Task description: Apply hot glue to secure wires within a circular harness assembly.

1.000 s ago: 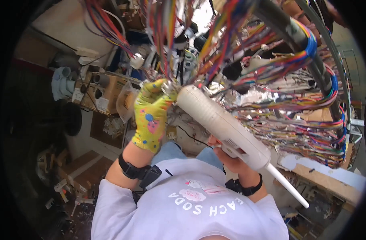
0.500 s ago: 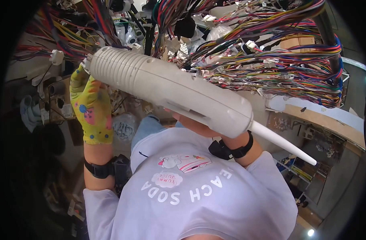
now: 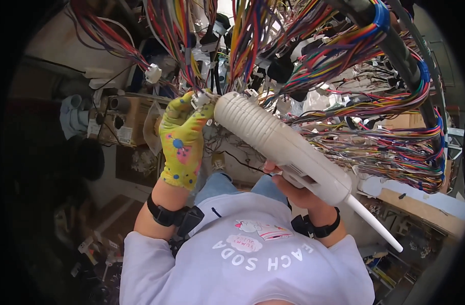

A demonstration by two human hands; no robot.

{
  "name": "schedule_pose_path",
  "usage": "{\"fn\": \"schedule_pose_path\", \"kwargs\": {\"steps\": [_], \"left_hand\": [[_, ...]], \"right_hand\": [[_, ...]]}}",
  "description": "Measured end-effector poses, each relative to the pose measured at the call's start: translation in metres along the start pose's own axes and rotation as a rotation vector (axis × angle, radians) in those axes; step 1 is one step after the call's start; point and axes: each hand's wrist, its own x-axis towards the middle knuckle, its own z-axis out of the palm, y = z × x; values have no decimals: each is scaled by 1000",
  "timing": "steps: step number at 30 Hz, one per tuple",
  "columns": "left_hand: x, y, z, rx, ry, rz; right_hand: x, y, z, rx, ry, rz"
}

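My left hand [image 3: 181, 142], in a yellow glove with coloured spots, is closed with its fingertips pinching a white wire connector [image 3: 201, 99]. Wires from a hanging bundle [image 3: 172, 46] run down to that connector. My bare right hand [image 3: 299, 194] wraps from below round a light grey power tool [image 3: 288, 147] with a ribbed barrel and a tapered white tail [image 3: 375, 223]. The ribbed end is right beside the connector and my gloved fingertips; whether they touch I cannot tell. Most of my right fingers are hidden behind the tool body.
Multicoloured wire bundles [image 3: 365, 107] hang over a dark bar [image 3: 420, 96] ahead and to the right. Another white connector [image 3: 153, 73] dangles left of my glove. Cardboard boxes [image 3: 125, 119] stand at the left, and a board-edged bench [image 3: 420, 206] at the right.
In the picture, both hands and the tool have shifted right and somewhat down, and the tool slopes more steeply. The wires and surroundings have shifted too. Both hands keep their holds.
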Motion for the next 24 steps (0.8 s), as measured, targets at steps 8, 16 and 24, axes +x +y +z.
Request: {"fn": "schedule_pose_path", "kwargs": {"steps": [8, 16, 24], "left_hand": [[1, 3, 0, -3, 24, -7], [-2, 7, 4, 11, -1, -7], [-2, 1, -7, -120, -41, -132]], "right_hand": [[3, -3, 9, 173, 65, 117], [-1, 0, 7, 311, 45, 163], [-5, -1, 9, 238, 61, 180]]}}
